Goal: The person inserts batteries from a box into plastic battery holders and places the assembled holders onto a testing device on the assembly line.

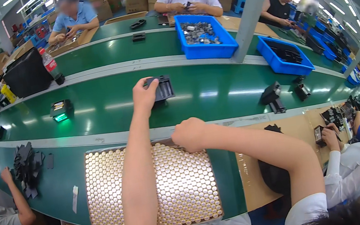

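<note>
My left hand (143, 100) reaches far forward over the green conveyor belt, its fingers closed round the edge of a black plastic battery case (164, 88). Long slots show on the side of the case facing me. A wide block of upright cylindrical batteries (186, 192), packed in rows, lies in front of me beneath my left forearm. At its far edge, near the top right corner, my right hand (191, 134) is closed with the fingers bent down toward the batteries. Whatever those fingers grip is hidden behind the hand.
On the belt (108, 108) sit a case with batteries and a green glow (61, 110) and black cases (273, 97) at right. Blue bins (210, 50) stand beyond. Black flat pieces (27, 166) are heaped left; cardboard (253, 167) lies right. Co-workers sit around.
</note>
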### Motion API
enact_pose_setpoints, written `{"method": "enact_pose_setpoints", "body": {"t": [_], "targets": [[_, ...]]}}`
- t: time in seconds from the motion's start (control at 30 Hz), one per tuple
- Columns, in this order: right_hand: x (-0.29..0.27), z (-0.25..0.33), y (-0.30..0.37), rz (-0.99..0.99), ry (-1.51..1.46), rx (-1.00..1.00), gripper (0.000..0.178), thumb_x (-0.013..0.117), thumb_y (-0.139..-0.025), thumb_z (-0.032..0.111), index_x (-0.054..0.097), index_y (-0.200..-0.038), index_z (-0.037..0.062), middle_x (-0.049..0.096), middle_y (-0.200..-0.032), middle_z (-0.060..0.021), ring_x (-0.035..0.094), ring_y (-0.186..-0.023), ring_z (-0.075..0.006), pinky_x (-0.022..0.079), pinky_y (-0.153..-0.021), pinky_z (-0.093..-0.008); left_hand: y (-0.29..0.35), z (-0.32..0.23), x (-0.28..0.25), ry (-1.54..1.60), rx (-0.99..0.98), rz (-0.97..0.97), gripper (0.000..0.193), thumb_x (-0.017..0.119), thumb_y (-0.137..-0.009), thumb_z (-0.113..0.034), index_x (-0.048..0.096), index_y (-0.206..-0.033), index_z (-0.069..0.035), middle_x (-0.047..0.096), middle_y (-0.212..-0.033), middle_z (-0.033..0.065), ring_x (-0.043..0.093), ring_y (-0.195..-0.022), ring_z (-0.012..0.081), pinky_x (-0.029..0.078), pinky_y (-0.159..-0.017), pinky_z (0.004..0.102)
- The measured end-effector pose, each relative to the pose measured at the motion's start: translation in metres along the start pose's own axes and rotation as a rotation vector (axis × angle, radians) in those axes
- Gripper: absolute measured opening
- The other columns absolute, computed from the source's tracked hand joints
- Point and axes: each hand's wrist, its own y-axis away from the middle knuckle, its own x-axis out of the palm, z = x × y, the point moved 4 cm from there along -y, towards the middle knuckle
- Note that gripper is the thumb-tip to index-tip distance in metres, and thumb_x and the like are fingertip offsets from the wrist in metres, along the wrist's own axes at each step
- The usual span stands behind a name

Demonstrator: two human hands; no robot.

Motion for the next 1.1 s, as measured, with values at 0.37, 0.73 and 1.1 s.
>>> {"method": "enact_pose_setpoints", "body": {"t": [0.37,0.73,1.1], "targets": [[-0.003,0.002,-0.001,0.144,-0.002,0.016,0.010,0.073,-0.074,0.009,0.075,-0.079,0.0002,0.074,-0.078,-0.0168,0.068,-0.060,-0.0316,0.055,-0.056,-0.0381,0.002,0.000,0.001,-0.032,0.020,-0.001,0.027,0.068,-0.094,-0.014,0.068,-0.117,0.000,0.073,-0.096,0.0145,0.067,-0.077,0.0180,0.056,-0.071,0.0286],[-0.059,-0.064,0.008,-0.172,-0.991,0.371,0.023,0.077,-0.082,0.018,0.075,-0.069,0.0000,0.064,-0.055,-0.0035,0.058,-0.045,-0.0162,0.051,-0.047,-0.0308,-0.008,0.018,-0.007,0.144,-0.041,-0.004,0.025,0.060,-0.100,-0.015,0.063,-0.122,-0.004,0.067,-0.105,0.0134,0.063,-0.086,0.0198,0.055,-0.079,0.0329],[-0.042,-0.116,-0.096,-0.656,-0.546,0.616,0.028,0.076,-0.080,0.026,0.075,-0.067,0.0019,0.066,-0.056,-0.0088,0.062,-0.048,-0.0253,0.055,-0.055,-0.0370,-0.002,0.011,-0.003,0.261,-0.065,0.066,0.034,0.067,-0.098,-0.018,0.056,-0.126,-0.003,0.064,-0.117,0.0160,0.064,-0.095,0.0224,0.055,-0.083,0.0335]]}}
